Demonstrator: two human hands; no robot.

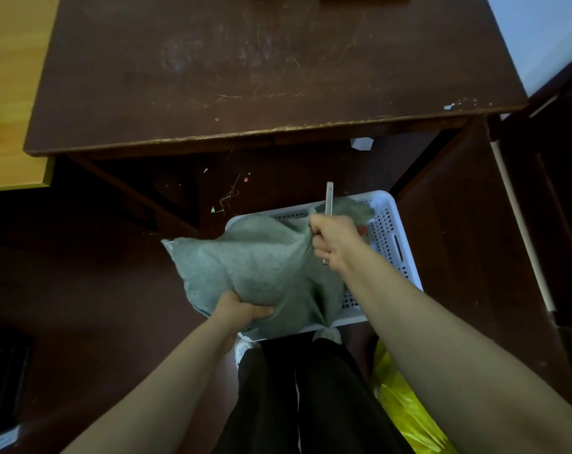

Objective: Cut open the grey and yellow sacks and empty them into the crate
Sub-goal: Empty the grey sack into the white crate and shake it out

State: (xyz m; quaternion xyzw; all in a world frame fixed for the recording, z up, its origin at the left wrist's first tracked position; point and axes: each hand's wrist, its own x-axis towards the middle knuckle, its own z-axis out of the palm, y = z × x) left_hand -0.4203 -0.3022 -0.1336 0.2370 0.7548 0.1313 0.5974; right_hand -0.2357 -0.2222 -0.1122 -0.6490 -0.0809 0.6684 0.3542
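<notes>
A full grey sack [255,267] hangs over the white perforated crate [389,231] on the floor. My left hand [242,311] grips the sack's near lower edge from below. My right hand [335,240] holds the sack's upper right corner bunched together with a thin silver cutter [329,198], whose blade end points away from me. Grey material [353,208] lies in the crate's far part. The yellow sack [406,407] lies on the floor by my right leg, partly behind my right forearm.
A scratched dark wooden table [245,77] stands just beyond the crate. A lighter wooden surface [12,93] is at the left. Dark cabinet panels [474,208] close in on the right. Small paper scraps [361,143] litter the dark floor. My legs and white shoes are under the crate's near edge.
</notes>
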